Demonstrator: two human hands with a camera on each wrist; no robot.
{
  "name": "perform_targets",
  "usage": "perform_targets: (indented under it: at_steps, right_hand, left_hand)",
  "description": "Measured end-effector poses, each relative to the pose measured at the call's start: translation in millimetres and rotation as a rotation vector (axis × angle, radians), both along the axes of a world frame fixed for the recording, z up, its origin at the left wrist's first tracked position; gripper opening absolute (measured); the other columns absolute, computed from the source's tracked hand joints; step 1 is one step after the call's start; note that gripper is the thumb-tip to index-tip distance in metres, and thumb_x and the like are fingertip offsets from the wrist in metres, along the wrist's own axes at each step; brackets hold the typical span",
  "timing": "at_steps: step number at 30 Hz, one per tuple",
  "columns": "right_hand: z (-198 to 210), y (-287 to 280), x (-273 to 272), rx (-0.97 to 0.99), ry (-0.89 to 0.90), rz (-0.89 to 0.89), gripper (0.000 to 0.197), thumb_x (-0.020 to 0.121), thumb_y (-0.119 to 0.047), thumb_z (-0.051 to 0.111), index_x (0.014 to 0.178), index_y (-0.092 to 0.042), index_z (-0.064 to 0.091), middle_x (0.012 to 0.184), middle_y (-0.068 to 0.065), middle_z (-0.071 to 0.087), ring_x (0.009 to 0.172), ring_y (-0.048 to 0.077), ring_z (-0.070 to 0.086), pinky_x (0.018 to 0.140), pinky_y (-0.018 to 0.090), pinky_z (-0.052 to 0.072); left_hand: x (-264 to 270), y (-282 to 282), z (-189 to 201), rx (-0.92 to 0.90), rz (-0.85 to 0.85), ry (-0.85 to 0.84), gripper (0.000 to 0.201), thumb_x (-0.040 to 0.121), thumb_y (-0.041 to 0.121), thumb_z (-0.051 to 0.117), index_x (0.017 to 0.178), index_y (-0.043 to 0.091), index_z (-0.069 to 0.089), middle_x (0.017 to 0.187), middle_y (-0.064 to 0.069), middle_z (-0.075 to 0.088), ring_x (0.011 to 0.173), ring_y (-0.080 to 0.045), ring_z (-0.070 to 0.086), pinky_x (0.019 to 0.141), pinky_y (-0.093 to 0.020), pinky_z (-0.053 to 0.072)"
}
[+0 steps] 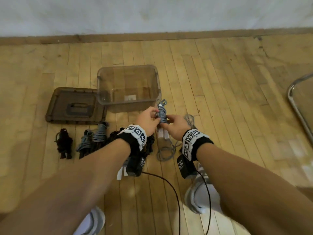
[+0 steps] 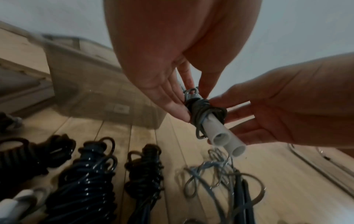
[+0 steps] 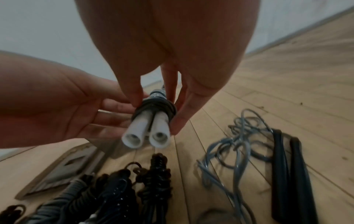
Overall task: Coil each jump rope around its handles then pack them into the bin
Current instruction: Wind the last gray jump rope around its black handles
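So far several coiled ropes (image 1: 83, 141) lie on the floor, and the bin (image 1: 128, 87) holds none. Left hand (image 1: 148, 119) and right hand (image 1: 176, 126) both pinch a grey rope (image 1: 162, 114) wound round its white handles (image 3: 147, 133); another loose rope (image 3: 237, 145) awaits coiling.

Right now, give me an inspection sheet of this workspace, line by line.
Surface: wooden plank floor, scuffed.
Job's things: clear bin holds no ropes; grey rope on white handles held up between both hands, coiled; coiled bundles lie in a row on the floor; one loose grey rope beside black handles, uncoiled.
Clutter: bin lid on the floor beside the bin.
Grippers: left hand and right hand both pinch the coil.
Cables: black leads run from the wrist cameras.
Surroundings: pale wall, metal tube frame at the right edge.
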State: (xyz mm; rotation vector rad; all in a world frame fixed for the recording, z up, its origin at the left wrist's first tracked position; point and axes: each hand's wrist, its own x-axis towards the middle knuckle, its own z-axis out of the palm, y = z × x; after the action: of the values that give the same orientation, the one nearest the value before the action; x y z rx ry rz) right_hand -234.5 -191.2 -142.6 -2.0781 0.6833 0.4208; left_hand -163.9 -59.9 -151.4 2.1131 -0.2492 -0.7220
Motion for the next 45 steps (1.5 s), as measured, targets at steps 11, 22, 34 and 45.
perform_targets:
  at_steps: [11,22,34,45]
  right_hand:
    - [-77.5,-8.5,13.5,-0.032,0.134,-0.039,0.048,0.093,-0.045,0.065,0.135,-0.022,0.064,0.12,0.003,0.073,0.112,0.023,0.067,0.096,0.034,0.053]
    - [-59.9,-37.5,9.5,-0.096,-0.026,-0.263,0.032,0.098,-0.034,0.06,0.128,-0.023,0.065,0.101,-0.008,0.064,0.085,0.01,0.063,0.074,0.023,0.045]
    - [-103.1,-91.2,-67.7,-0.003,0.384,-0.684,0.026,0.093,-0.032,0.065,0.09,-0.009,0.054,0.084,0.013,0.06,0.07,0.027,0.057,0.064,0.032,0.048]
    - [-113.0,-68.4,-47.7,-0.073,0.451,-0.446,0.044,0.095,-0.046,0.065,0.072,-0.009,0.055,0.072,0.008,0.06,0.062,0.024,0.056,0.059,0.03,0.044]
  left_hand:
    - [15.9,-19.9,-72.4,0.224,-0.166,-0.055,0.03,0.1,0.024,0.062,0.13,0.026,0.06,0.126,0.001,0.069,0.11,-0.021,0.066,0.092,-0.03,0.051]
    - [14.1,-47.3,-47.4,0.31,-0.223,-0.288,0.022,0.096,0.025,0.062,0.116,0.023,0.07,0.113,-0.003,0.064,0.103,-0.023,0.062,0.084,-0.032,0.049]
    - [-26.3,-94.6,-69.8,0.129,-0.454,-0.041,0.023,0.101,0.021,0.057,0.119,0.023,0.072,0.122,0.003,0.072,0.113,-0.014,0.065,0.093,-0.025,0.049]
    - [-19.3,-99.8,-85.2,0.194,-0.551,0.104,0.032,0.1,0.02,0.059,0.13,0.014,0.068,0.13,-0.003,0.069,0.12,-0.018,0.063,0.099,-0.025,0.045]
